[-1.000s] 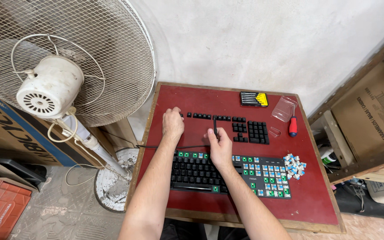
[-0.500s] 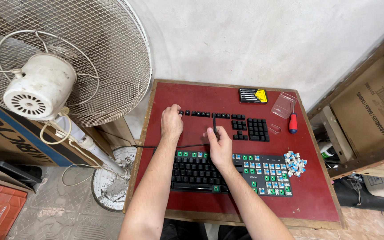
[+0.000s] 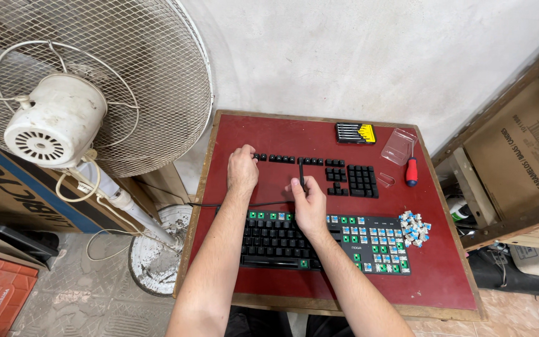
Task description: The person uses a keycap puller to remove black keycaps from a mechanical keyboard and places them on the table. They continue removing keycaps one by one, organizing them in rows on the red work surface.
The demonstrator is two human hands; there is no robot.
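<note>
Just beyond the right hand [image 3: 310,203] lies the keycap row [image 3: 301,160].

A: What's hidden? The right hand [image 3: 310,209] covers the keyboard [image 3: 325,240] middle at six o'clock.

B: The fan [image 3: 88,81] is cut off at ten o'clock, the cardboard box [image 3: 525,146] at three. The tool [image 3: 301,171] tip is too small to tell.

keyboards [image 3: 325,242]: 1 | screwdrivers [image 3: 412,170]: 1 | bit sets [image 3: 355,133]: 1 | fans [image 3: 76,87]: 1 | hands [image 3: 242,170]: 2
</note>
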